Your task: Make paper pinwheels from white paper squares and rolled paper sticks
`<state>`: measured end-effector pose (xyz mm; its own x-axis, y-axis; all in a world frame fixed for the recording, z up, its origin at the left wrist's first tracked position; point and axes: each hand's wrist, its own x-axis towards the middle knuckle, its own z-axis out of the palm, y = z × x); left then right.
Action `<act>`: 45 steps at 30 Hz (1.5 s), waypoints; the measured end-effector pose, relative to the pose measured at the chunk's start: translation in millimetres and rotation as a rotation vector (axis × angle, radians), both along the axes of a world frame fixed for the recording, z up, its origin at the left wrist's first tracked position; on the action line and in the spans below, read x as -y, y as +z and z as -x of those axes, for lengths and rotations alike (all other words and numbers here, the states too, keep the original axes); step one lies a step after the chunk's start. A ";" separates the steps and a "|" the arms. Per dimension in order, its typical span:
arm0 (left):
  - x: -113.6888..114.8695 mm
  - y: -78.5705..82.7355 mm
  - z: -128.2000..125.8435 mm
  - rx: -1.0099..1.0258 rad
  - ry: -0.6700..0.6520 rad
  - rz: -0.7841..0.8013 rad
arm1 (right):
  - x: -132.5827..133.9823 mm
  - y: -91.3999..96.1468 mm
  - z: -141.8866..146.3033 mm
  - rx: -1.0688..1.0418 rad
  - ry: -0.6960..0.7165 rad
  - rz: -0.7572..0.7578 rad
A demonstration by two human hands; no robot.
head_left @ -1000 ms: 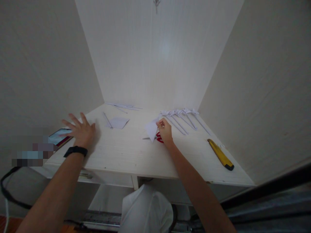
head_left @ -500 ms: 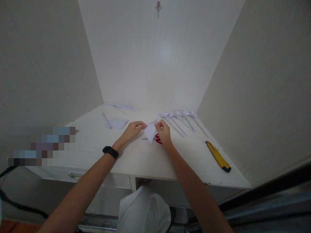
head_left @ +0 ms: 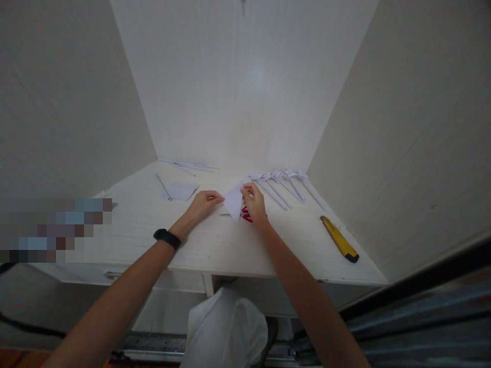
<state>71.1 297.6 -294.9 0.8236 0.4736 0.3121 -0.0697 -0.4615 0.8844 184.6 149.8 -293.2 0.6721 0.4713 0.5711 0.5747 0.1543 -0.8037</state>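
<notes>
Illumination is dim. A diffuse glare spot marks the white wood-grained back wall (head_left: pixel 245 102); the flat grey left wall (head_left: pixel 65 102) is darker. Detail is soft; pixelation masks one left-hand area.

White paper (head_left: pixel 233 202), red-handled scissors (head_left: pixel 246 216), yellow cutter (head_left: pixel 337 237) (black at one end), black wristband (head_left: pixel 168 238).

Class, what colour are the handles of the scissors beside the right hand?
The scissors' handles are red, best seen in the head view.
</notes>
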 end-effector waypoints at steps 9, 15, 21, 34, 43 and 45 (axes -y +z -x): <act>2.5 -2.0 1.4 -0.023 -0.055 -0.005 | 0.8 -1.9 -4.8 0.006 -0.046 -0.020; 6.9 -0.2 4.3 -0.031 -0.056 0.008 | 0.9 -1.8 -3.4 0.000 -0.067 -0.016; 7.0 -2.6 1.8 -0.052 -0.125 0.009 | 6.8 3.1 -2.1 0.030 -0.108 -0.014; 15.1 2.6 5.1 -0.062 -0.140 0.013 | 14.5 10.6 1.0 0.017 -0.141 0.001; 9.5 7.2 2.6 0.005 -0.041 0.065 | 11.5 8.5 -1.1 0.012 -0.022 0.057; 7.8 7.8 2.7 0.035 -0.009 0.090 | 10.5 7.1 -0.1 0.015 0.033 0.090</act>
